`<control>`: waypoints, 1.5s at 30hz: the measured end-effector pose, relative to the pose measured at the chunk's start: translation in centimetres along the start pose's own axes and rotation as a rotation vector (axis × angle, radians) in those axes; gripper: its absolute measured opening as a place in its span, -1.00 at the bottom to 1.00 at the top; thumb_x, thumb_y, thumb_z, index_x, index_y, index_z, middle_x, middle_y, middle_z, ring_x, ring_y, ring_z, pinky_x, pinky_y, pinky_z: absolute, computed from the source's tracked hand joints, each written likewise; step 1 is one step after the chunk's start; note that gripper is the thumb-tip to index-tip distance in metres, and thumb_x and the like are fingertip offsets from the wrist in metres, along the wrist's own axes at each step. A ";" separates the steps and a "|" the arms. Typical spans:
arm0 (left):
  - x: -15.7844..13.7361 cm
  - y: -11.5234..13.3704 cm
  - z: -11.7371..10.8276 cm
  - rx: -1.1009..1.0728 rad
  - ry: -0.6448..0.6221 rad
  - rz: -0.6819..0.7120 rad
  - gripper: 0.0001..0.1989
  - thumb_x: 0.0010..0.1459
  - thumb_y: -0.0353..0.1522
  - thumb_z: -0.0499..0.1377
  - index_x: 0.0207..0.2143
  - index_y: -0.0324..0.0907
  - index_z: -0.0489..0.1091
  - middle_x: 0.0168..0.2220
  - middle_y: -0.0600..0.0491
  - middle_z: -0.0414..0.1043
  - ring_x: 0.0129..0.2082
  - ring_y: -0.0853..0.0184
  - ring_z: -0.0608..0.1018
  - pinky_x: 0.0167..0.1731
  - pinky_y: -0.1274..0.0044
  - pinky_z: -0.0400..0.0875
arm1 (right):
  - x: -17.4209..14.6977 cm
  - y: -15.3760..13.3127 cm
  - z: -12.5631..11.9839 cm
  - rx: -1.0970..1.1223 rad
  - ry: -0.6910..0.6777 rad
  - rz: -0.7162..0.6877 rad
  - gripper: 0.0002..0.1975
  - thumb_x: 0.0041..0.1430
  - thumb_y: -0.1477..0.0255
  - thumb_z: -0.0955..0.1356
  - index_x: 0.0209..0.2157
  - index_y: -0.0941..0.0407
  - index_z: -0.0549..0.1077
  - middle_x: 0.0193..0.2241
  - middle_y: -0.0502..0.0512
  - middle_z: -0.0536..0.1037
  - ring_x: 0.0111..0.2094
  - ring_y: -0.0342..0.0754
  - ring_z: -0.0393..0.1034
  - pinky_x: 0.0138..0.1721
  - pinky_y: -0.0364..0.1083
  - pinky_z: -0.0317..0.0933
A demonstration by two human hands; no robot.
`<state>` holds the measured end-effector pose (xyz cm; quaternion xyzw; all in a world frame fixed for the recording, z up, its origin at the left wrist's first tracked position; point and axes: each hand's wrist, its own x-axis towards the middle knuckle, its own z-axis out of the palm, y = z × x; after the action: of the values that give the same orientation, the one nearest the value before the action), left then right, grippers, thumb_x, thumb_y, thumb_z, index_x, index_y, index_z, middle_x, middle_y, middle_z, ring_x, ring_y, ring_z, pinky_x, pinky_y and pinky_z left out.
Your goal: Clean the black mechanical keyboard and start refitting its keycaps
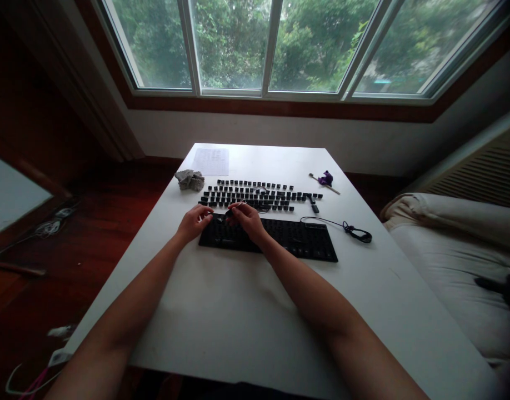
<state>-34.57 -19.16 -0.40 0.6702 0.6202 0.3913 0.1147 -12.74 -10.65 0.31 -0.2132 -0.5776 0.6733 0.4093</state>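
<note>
A black keyboard [296,239] lies on the white table, many of its keys apparently stripped off. Over its left half my right hand [247,220] is closed in a pinch around a small black keycap [229,213]. By the keyboard's top left corner is my left hand [193,223], its thumb and fingers curved but apart, with nothing visible between them. Just behind both hands, loose black keycaps [255,195] stand in several rows. The left hand's fingertips are close to the nearest row; whether they touch it I cannot tell.
A grey cloth [190,180] and a printed sheet [212,161] lie at the back left. To the right are a brush [331,189], a purple crumpled thing [325,178] and a coiled black cable [358,234]. A pale sofa [430,244] stands beside the table [221,311].
</note>
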 end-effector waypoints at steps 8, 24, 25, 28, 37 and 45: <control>0.1 2.8 1.5 -0.103 -0.031 0.043 -0.74 0.19 -0.30 0.23 -0.06 -0.11 0.46 -0.14 -0.01 0.47 -0.22 0.29 0.53 -0.20 0.44 0.46 | 0.0 -0.1 -0.2 0.032 0.072 -0.022 -0.60 0.11 0.06 0.44 -0.18 0.08 0.48 -0.28 0.02 0.53 -0.37 -0.09 0.54 -0.35 -0.11 0.48; -0.3 2.6 1.6 -0.071 -0.098 0.069 -0.62 0.14 -0.40 0.21 0.05 -0.10 0.45 -0.16 0.02 0.58 -0.23 0.28 0.58 -0.17 0.43 0.48 | -0.3 0.3 -0.2 0.031 -0.016 0.018 -0.61 0.10 0.08 0.45 -0.19 0.08 0.48 -0.35 -0.01 0.55 -0.40 -0.09 0.54 -0.33 -0.09 0.48; -0.3 2.5 1.5 -0.082 -0.110 0.076 -0.61 0.15 -0.41 0.20 0.06 -0.10 0.44 -0.15 0.02 0.58 -0.22 0.28 0.59 -0.16 0.43 0.47 | -0.3 0.3 -0.2 0.033 -0.039 0.025 -0.61 0.10 0.08 0.46 -0.20 0.09 0.48 -0.36 -0.01 0.55 -0.40 -0.08 0.54 -0.33 -0.09 0.48; -0.3 2.0 1.6 -0.089 -0.139 0.091 -0.60 0.16 -0.41 0.19 0.07 -0.11 0.43 -0.14 0.02 0.58 -0.23 0.29 0.59 -0.15 0.44 0.46 | -0.3 0.5 -0.2 0.038 -0.077 0.039 -0.61 0.09 0.08 0.47 -0.21 0.09 0.49 -0.40 -0.02 0.57 -0.42 -0.08 0.54 -0.33 -0.08 0.48; -0.1 2.6 1.4 0.042 -0.162 0.115 -0.76 0.31 -0.32 0.08 -0.09 -0.08 0.52 -0.20 0.03 0.49 -0.25 0.30 0.51 -0.20 0.46 0.40 | -0.4 0.5 -0.1 0.074 -0.026 0.000 -0.65 0.12 0.11 0.46 -0.21 0.07 0.51 -0.40 -0.02 0.57 -0.43 -0.07 0.55 -0.36 -0.09 0.48; -0.1 2.2 1.7 0.197 -0.147 0.075 -0.80 0.31 -0.24 0.12 -0.10 -0.09 0.45 -0.14 0.01 0.39 -0.24 0.27 0.49 -0.22 0.43 0.39 | -0.1 1.2 -0.4 0.019 0.011 -0.018 -0.65 0.12 0.10 0.45 -0.23 0.09 0.52 -0.36 0.00 0.57 -0.44 -0.08 0.54 -0.39 -0.09 0.47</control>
<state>-31.82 -19.16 -0.15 0.7278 0.6200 0.2823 0.0789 -12.74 -10.50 -0.96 -0.2078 -0.5709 0.6739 0.4204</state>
